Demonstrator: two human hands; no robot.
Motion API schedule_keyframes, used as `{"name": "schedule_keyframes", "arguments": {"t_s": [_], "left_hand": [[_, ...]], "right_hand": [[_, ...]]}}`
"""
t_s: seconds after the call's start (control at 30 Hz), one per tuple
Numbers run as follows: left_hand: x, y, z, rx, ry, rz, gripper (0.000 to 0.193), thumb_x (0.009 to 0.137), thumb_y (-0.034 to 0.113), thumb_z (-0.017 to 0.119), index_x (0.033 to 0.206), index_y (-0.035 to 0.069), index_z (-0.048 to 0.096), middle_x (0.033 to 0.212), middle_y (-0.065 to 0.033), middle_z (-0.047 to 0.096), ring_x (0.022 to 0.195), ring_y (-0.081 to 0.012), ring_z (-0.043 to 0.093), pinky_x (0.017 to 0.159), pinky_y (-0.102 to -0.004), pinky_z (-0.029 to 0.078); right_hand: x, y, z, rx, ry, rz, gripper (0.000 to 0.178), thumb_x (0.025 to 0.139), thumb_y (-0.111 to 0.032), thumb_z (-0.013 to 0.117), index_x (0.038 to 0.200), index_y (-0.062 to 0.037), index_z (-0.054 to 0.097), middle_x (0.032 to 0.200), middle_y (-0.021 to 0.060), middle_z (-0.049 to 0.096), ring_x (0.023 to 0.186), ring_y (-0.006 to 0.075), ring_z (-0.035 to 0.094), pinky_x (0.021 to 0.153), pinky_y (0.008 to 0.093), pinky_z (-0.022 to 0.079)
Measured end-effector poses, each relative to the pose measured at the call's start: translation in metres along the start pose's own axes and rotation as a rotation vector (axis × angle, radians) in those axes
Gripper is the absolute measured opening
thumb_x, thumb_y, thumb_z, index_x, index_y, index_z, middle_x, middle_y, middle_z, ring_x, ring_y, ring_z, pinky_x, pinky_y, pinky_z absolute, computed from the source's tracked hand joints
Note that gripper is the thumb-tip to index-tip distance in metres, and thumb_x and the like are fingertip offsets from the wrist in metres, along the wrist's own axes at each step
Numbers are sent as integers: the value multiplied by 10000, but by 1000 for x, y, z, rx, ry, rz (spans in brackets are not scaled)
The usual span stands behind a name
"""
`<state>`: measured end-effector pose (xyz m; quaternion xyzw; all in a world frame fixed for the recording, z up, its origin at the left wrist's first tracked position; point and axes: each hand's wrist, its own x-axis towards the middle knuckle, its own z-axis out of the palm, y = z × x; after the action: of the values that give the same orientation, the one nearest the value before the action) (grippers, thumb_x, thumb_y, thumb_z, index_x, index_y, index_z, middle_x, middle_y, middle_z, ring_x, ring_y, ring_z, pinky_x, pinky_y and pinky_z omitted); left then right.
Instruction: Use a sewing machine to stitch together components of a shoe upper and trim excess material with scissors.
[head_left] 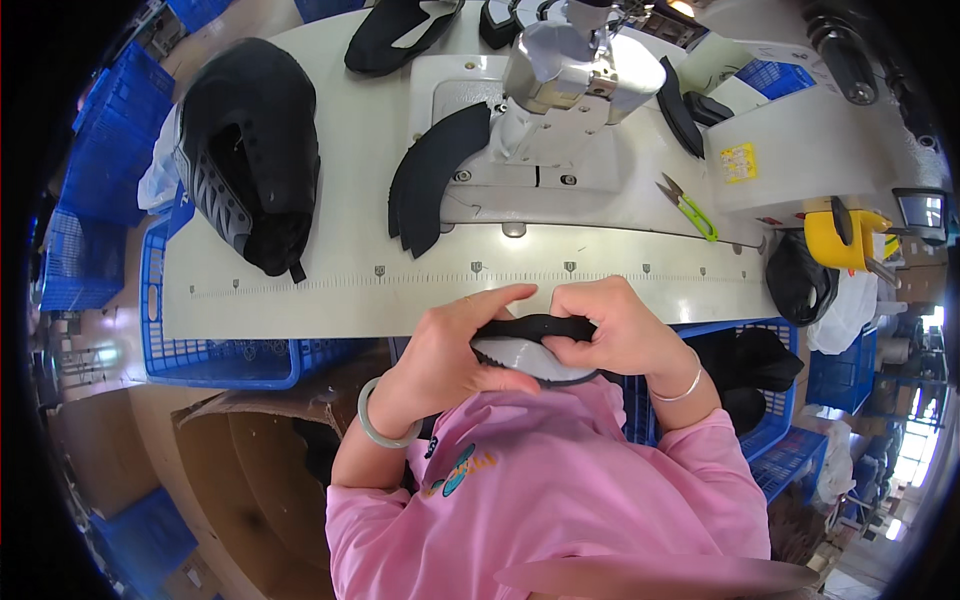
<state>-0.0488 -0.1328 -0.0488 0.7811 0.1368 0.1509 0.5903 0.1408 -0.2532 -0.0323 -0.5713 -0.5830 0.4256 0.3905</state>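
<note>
A black and light-grey padded fabric piece, probably a shoe part, is held between my hands just off the table's front edge. My left hand grips its left end, thumb below and index finger stretched out above. My right hand is closed on its right end, with the thumb pressed against the grey face. The fingers behind the piece are hidden. Beyond my hands, a stack of curved black fabric pieces lies by the sewing machine. Black shoe uppers lie at the table's left.
Green-handled thread snips lie right of the machine. Another dark upper lies at the far edge. The white table has a ruler scale along its front. Blue crates stand below it, beside a cardboard box. A yellow holder hangs at right.
</note>
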Motion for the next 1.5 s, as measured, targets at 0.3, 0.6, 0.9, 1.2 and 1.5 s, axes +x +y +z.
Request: {"name": "schedule_keyframes", "arguments": {"t_s": [0.3, 0.6, 0.9, 1.2, 1.5], "left_hand": [[24, 17, 7, 489, 480, 113, 202, 766, 184, 763, 793, 10, 663, 683, -136, 632, 566, -271, 592, 538, -312, 455], [38, 25, 0, 551, 567, 157, 193, 864, 186, 671, 753, 34, 629, 658, -95, 610, 569, -274, 578, 510, -339, 428], [38, 23, -15, -144, 126, -230, 348, 990, 243, 519, 835, -56, 610, 652, -1, 578, 614, -63, 455, 573, -227, 380], [40, 4, -3, -565, 184, -203, 403, 1008, 286, 479, 912, -64, 656, 779, 6, 641, 674, -30, 513, 596, -191, 421], [39, 3, -12, -766, 166, -279, 354, 1006, 254, 467, 1002, -58, 634, 876, -50, 680, 751, -82, 624, 674, -205, 487]], "right_hand": [[23, 3, -2, -588, 384, -339, 190, 709, -65, 722, 803, -44, 558, 750, 83, 562, 603, 208, 584, 499, 298, 445], [22, -4, -9, 153, 240, -26, 290, 868, -95, 615, 1125, 39, 603, 1002, 82, 664, 945, 125, 594, 840, 267, 471], [29, 21, -25, 626, -51, -11, 315, 942, -278, 599, 967, 32, 649, 785, -18, 613, 726, 40, 506, 651, 226, 443], [31, 44, -18, 717, -17, -40, 493, 929, -391, 592, 1063, 81, 645, 896, 45, 656, 797, 76, 562, 702, 226, 470], [37, 38, -16, 626, 179, -58, 301, 932, -251, 622, 765, -1, 648, 679, -42, 585, 625, 18, 483, 546, 193, 404]]}}
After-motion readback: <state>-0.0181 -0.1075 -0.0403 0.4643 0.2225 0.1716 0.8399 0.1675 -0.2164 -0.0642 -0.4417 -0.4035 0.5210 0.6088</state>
